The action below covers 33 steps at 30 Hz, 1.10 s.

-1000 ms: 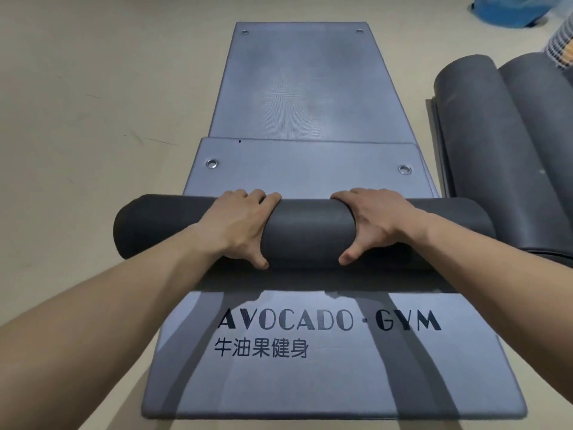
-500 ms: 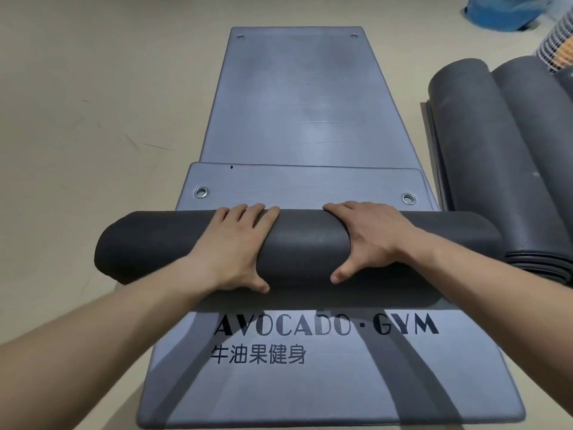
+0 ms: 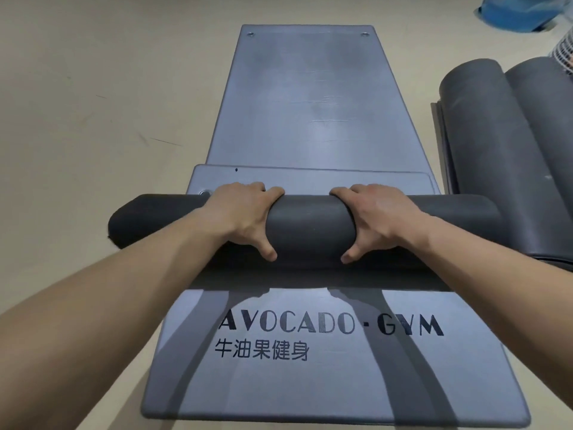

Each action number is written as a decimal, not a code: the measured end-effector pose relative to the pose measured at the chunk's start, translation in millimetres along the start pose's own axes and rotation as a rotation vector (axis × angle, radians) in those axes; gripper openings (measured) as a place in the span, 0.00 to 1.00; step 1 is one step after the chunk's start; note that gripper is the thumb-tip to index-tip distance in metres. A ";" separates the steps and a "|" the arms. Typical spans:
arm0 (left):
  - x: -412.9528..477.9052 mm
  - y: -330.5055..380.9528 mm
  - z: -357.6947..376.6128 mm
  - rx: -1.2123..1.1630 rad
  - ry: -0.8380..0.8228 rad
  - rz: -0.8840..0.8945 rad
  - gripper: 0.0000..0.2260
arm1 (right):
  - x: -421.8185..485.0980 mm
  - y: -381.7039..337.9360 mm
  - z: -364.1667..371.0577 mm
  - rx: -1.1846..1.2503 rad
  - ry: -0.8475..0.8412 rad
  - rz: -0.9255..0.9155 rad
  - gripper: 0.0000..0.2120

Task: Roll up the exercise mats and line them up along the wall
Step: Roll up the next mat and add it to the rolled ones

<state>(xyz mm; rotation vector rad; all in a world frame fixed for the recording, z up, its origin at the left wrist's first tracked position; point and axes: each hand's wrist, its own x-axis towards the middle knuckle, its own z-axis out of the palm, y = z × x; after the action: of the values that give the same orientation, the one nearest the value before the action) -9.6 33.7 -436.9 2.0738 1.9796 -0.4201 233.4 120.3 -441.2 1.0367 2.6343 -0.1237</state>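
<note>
Charcoal foam roll point(image 3: 310, 231) gripped by two bare hands, lying crosswise on a flat grey-blue mat point(image 3: 335, 377).

Beige floor point(image 3: 93, 103) fills the left side, scuffed with a few dark marks. Next comes the roll's left end, overhanging the flat mat's edge. The left hand point(image 3: 245, 218) wraps over the roll, fingers curled across its far side and thumb hooked down on the near side; a metal eyelet point(image 3: 204, 192) shows just beside its knuckles. The right hand point(image 3: 375, 221) grasps the roll the same way, near the left one, with bare roll between them. Black lettering reading AVOCADO · GYM point(image 3: 331, 324) sits on the near stretch of the flat mat, and a second flat mat point(image 3: 310, 97) extends beyond it. Further right, two rolled mats point(image 3: 502, 144) lie side by side, touching the roll's right end. A blue object point(image 3: 524, 10) sits blurred at the far right corner.
</note>
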 end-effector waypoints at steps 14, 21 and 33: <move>-16.0 -10.7 22.3 -0.139 0.178 0.046 0.59 | -7.7 -6.5 8.9 0.083 -0.048 0.010 0.70; 8.4 -16.0 34.1 0.008 0.164 0.080 0.64 | -4.9 -13.1 38.0 -0.034 0.160 0.055 0.73; 39.4 -8.2 -4.9 -0.064 -0.133 -0.102 0.54 | 29.8 33.8 15.2 -0.090 0.165 -0.062 0.66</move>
<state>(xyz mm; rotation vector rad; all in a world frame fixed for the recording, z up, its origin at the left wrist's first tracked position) -16.0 72.5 -446.7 1.8625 1.9994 -0.4939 239.5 161.6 -463.9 0.9744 2.7918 0.0695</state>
